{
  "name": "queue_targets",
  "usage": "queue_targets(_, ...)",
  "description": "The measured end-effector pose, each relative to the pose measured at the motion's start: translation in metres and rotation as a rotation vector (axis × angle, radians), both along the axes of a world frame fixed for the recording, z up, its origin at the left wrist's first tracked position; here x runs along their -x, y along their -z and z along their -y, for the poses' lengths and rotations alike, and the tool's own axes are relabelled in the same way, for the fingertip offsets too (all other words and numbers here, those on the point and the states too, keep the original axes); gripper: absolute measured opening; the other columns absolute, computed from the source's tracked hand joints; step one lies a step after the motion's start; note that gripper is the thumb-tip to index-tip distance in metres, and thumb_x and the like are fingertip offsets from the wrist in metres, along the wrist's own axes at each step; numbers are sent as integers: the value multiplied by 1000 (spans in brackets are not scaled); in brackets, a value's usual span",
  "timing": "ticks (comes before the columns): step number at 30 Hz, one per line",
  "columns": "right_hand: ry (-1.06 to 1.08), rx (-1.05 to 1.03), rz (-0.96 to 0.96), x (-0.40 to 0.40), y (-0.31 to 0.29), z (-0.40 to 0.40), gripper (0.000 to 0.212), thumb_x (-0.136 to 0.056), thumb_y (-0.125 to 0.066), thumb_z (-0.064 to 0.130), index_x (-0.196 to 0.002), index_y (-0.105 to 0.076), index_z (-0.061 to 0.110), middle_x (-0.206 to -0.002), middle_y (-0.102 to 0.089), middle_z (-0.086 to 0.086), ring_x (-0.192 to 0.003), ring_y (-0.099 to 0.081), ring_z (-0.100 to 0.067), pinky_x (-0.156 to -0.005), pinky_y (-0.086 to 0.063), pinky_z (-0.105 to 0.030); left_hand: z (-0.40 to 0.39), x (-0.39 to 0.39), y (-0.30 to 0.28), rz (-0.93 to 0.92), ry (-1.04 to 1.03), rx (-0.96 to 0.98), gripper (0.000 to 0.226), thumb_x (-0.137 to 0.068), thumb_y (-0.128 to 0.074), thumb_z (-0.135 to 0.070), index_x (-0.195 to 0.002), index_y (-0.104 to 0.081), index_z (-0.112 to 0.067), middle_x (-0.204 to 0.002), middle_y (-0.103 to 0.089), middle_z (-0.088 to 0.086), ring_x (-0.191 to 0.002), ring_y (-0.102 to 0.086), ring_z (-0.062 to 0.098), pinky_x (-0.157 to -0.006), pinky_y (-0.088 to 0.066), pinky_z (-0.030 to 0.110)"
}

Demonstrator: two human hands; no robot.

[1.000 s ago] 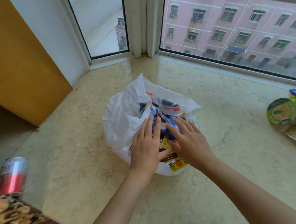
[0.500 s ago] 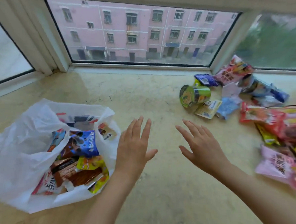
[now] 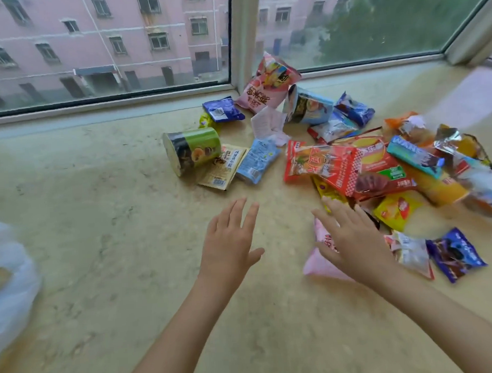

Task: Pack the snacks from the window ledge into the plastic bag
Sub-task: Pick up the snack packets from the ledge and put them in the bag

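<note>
Okay, both your left hand (image 3: 228,244) and right hand (image 3: 353,243) are flat and empty. Scoop the pink packet (image 3: 318,263) under your right first; the plastic bag (image 3: 7,281) sits far left.

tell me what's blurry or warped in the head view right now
Head view: plastic bag at the left edge is motion-smeared; the far-right snack packets are streaked; the window frame bows from wide-angle distortion; soft daylight, no harsh glare.
</note>
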State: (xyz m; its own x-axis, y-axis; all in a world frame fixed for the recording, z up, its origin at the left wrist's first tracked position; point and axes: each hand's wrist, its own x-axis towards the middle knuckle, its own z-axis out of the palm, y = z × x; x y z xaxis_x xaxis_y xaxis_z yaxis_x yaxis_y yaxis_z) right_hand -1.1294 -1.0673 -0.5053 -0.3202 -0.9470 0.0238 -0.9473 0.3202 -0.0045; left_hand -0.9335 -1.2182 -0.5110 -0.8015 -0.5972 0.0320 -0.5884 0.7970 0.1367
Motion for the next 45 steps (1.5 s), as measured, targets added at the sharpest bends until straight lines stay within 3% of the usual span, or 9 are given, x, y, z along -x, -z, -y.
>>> queue_targets(3,49,-48,61,38,11,-29,60,-81,-44,48,-131,-55,17,-139,-51,-13,-124,-51,-31,-104,-31,-49,-26,46,8,26,50,-36,98,-42,-89,-52,-127,-61,-14,-128,-61,12,-114,-61,28,-81,-53,36)
queue_targets(10,99,-63,125,87,38,-74,63,-81,-44,53,-130,-57,15,-139,-51,-13,-124,-52,-32,-99,-42,-54,-68,112,34,51,195,-137,103,-40,-80,-67,-128,-61,-15,-129,-61,8,-117,-60,24,-82,-52,34)
queue_targets(15,150,-73,161,89,53,-84,69,-87,-32,61,-134,-55,15,-141,-50,-12,-126,-51,-29,-101,-39,-55,-86,132,57,121,339,-193,111,-50,-37,-84,-138,-45,-16,-141,-49,10,-132,-45,32,-96,-45,45)
queue_targets(20,223,-33,221,90,59,-94,63,-87,-38,55,-139,-48,19,-145,-46,-9,-131,-45,-26,-106,-37,-52,-92,149,65,142,534,-142,123,-45,-59,-77,-150,-24,-23,-149,-38,9,-136,-37,32,-104,-33,61)
queue_targets(25,317,-25,202,106,57,-115,53,-91,-34,40,-137,-50,18,-141,-49,-9,-125,-50,-26,-102,-40,-49,-95,163,71,102,607,-183,100,-56,-57,-59,-148,-28,-32,-140,-46,5,-127,-45,30,-99,-34,55)
queue_targets(29,317,-93,209,126,68,-141,62,-79,-60,32,-139,-47,22,-140,-49,-9,-124,-51,-27,-104,-37,-50,-90,165,71,38,596,-175,88,-57,-56,-52,-140,-39,-30,-132,-53,3,-106,-56,27,-90,-40,50)
queue_targets(35,186,-244,155,141,74,-152,90,-56,-83,42,-138,-48,31,-139,-52,-10,-125,-52,-31,-103,-35,-53,-77,156,64,-78,532,-161,90,-54,-66,-53,-138,-43,-29,-117,-59,1,-99,-59,24,-85,-43,38)
queue_targets(40,165,-203,121,146,76,-146,83,-54,-86,19,-131,-56,30,-121,-62,-10,-109,-60,-30,-95,-44,-52,-69,146,56,-51,446,-164,87,-56,-65,-54,-137,-47,-29,-119,-60,2,-102,-60,25,-86,-46,40)
queue_targets(45,132,-96,106,136,65,-136,73,-54,-86,18,-123,-63,28,-107,-66,-9,-90,-65,-28,-83,-49,-45,-69,121,48,-14,367,-163,84,-57,-62,-52,-137,-47,-32,-119,-60,3,-101,-60,26,-85,-47,42)
